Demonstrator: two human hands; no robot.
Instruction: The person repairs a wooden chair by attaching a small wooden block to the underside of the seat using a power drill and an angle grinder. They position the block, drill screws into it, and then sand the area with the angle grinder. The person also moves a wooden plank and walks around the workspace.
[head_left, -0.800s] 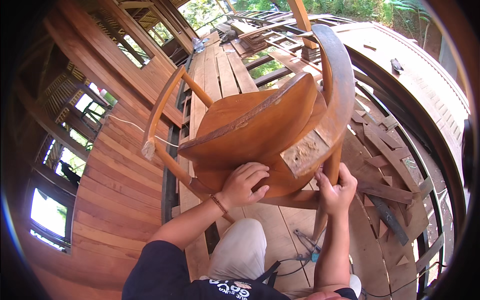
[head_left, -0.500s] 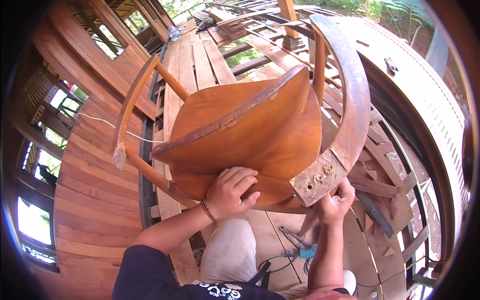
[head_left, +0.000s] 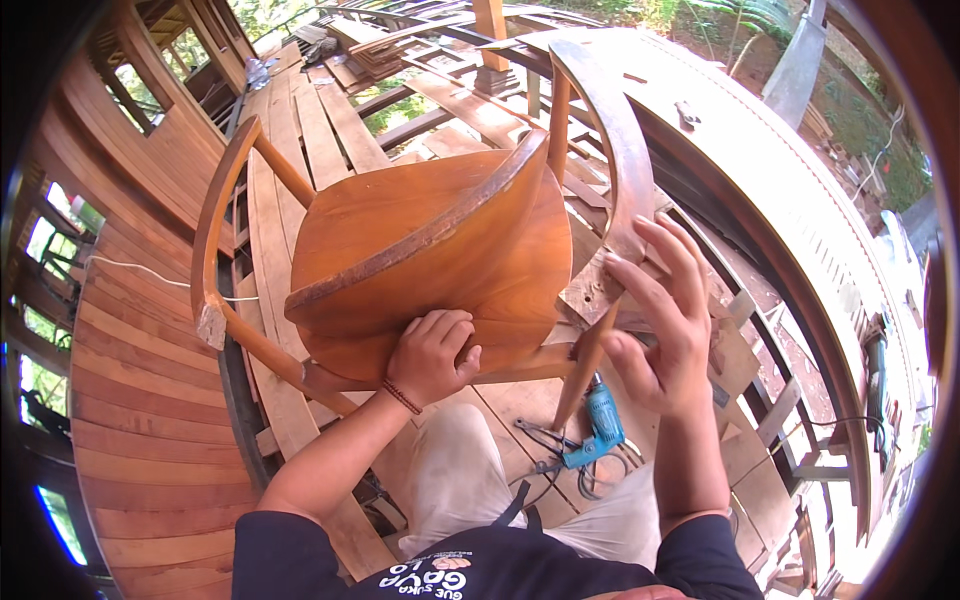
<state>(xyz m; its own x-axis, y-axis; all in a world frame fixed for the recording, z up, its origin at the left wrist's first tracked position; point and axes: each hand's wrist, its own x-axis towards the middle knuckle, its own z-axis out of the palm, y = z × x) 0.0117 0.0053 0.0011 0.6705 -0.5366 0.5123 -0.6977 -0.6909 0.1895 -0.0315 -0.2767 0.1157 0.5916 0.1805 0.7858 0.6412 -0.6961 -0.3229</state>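
Wooden chair (head_left: pixel 430 250) tipped up over the lap, left hand (head_left: pixel 432 355) gripping the seat's lower edge, right hand (head_left: pixel 660 310) fingers spread loose beside a chair leg (head_left: pixel 588 360), blue drill (head_left: pixel 600 425) on floor planks (head_left: pixel 330 130) below

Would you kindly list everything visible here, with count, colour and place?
Wooden chair: one, orange-brown, centre, tilted, held up.
Curved chair rail: one, brown, right of the seat.
Power drill: one, blue, on the floor planks below the chair.
Pliers: one, dark, beside the drill.
White cable: one, on the left wall boards.
Floor planks: many, brown, upper left.
Left hand: one, gripping the seat's lower edge.
Right hand: one, open, fingers at the curved rail's end.
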